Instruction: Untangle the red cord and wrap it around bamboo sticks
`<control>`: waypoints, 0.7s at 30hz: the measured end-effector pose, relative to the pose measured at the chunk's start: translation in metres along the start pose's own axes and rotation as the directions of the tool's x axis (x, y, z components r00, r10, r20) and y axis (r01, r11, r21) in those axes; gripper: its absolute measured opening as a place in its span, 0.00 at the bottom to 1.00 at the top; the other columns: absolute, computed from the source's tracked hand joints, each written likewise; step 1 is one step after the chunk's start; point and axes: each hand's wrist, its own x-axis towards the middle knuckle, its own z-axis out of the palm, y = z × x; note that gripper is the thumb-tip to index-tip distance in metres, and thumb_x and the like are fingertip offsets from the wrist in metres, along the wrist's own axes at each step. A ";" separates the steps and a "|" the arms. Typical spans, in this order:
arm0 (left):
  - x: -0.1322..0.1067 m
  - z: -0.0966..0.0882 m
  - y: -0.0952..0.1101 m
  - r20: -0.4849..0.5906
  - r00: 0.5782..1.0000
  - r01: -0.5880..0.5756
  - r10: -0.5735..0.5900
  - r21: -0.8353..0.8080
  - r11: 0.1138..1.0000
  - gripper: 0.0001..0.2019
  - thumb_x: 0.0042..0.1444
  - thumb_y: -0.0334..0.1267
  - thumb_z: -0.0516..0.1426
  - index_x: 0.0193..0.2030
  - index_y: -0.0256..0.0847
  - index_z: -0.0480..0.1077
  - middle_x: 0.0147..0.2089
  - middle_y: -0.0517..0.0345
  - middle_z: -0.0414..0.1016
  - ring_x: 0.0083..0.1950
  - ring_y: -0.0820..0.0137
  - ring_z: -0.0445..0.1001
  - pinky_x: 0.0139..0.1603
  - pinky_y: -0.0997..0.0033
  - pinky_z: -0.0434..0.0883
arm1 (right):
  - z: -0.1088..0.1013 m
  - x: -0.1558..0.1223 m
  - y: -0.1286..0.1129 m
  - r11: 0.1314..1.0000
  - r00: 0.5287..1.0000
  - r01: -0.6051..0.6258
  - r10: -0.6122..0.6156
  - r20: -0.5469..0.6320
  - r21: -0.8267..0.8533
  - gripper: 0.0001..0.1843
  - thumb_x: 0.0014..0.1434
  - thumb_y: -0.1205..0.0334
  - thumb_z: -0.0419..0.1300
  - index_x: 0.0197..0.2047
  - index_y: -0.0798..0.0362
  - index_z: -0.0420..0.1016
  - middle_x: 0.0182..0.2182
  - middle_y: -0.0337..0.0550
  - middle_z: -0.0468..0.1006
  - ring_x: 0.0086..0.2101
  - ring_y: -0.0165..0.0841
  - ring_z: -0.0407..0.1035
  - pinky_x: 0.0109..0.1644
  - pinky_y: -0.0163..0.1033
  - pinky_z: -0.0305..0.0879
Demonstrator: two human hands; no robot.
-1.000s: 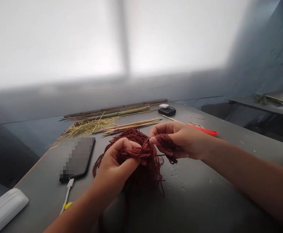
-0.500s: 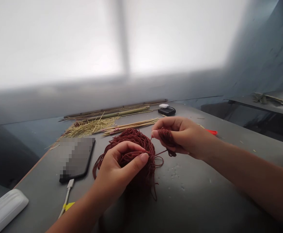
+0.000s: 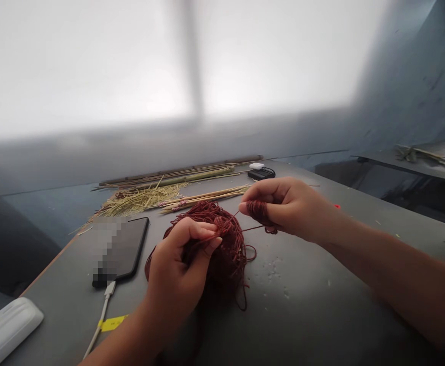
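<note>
A large, loose heap of dark red cord point(image 3: 226, 259) lies on the grey table, with loops trailing at its right side. Over its left part, my left hand point(image 3: 186, 254) pinches strands of the cord between thumb and fingers. To the right and a little higher, my right hand point(image 3: 283, 208) is closed around a small wound bundle of the same cord point(image 3: 258, 211). Thin strands stretch between the two hands above the heap. Some fingertips of the right hand are hidden behind the bundle.
Left of the heap lies a dark phone point(image 3: 131, 249) with a white cable point(image 3: 106, 305). Behind are pointed wooden sticks point(image 3: 207, 197), straw-like shavings point(image 3: 146, 198), bamboo lengths point(image 3: 203, 175) and a black power bank point(image 3: 261, 174). A white case point(image 3: 11, 330) sits at the near left.
My left hand has shifted slightly left and now pinches the strands more tightly. My right hand has risen a little, and the strands between the hands look longer and straighter.
</note>
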 end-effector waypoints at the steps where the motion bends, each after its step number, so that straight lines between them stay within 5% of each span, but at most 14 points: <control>1: -0.001 -0.001 0.000 0.024 0.998 -0.052 0.051 0.035 0.998 0.06 0.56 0.32 0.62 0.33 0.49 0.72 0.38 0.60 0.82 0.43 0.64 0.80 0.46 0.67 0.75 | 0.000 0.000 0.001 0.999 0.999 0.031 -0.031 -0.011 -0.035 0.13 0.48 0.55 0.72 0.29 0.54 0.77 0.16 0.33 0.66 0.18 0.24 0.58 0.19 0.31 0.57; 6: -0.006 -0.007 -0.002 0.227 0.964 -0.175 0.141 0.139 0.975 0.10 0.57 0.26 0.58 0.35 0.49 0.73 0.41 0.60 0.84 0.41 0.66 0.81 0.42 0.68 0.75 | 0.004 -0.005 0.005 0.911 0.950 0.267 -0.304 -0.076 -0.315 0.03 0.54 0.66 0.63 0.31 0.53 0.79 0.21 0.37 0.73 0.22 0.26 0.64 0.23 0.31 0.59; 9: -0.006 -0.009 -0.003 0.341 0.928 -0.221 0.149 0.182 0.958 0.11 0.57 0.26 0.57 0.35 0.48 0.74 0.40 0.58 0.84 0.39 0.66 0.81 0.40 0.68 0.75 | 0.005 -0.006 0.008 0.840 0.912 0.372 -0.411 -0.016 -0.395 0.12 0.52 0.74 0.57 0.32 0.52 0.79 0.27 0.38 0.80 0.27 0.29 0.71 0.29 0.31 0.65; 13: -0.003 -0.009 0.000 0.509 0.823 -0.378 0.251 0.162 0.912 0.12 0.58 0.25 0.53 0.33 0.47 0.72 0.30 0.59 0.79 0.33 0.67 0.78 0.35 0.70 0.73 | 0.007 -0.006 0.011 0.771 0.866 0.481 -0.493 0.088 -0.417 0.16 0.51 0.79 0.54 0.33 0.51 0.78 0.28 0.36 0.82 0.27 0.28 0.73 0.30 0.30 0.67; 17: -0.002 -0.007 0.005 0.550 0.757 -0.526 0.354 0.191 0.829 0.15 0.55 0.22 0.50 0.30 0.46 0.70 0.25 0.59 0.74 0.25 0.69 0.69 0.27 0.70 0.66 | 0.008 -0.005 0.014 0.729 0.835 0.536 -0.531 0.143 -0.425 0.17 0.51 0.79 0.52 0.32 0.50 0.78 0.28 0.36 0.82 0.27 0.28 0.74 0.31 0.31 0.67; 21: -0.003 -0.007 0.006 0.546 0.761 -0.505 0.351 0.158 0.849 0.15 0.58 0.23 0.49 0.27 0.46 0.69 0.25 0.59 0.73 0.25 0.69 0.69 0.27 0.69 0.66 | 0.007 -0.003 0.016 0.708 0.827 0.540 -0.547 0.131 -0.455 0.18 0.50 0.79 0.52 0.32 0.50 0.77 0.27 0.36 0.81 0.27 0.28 0.73 0.32 0.32 0.67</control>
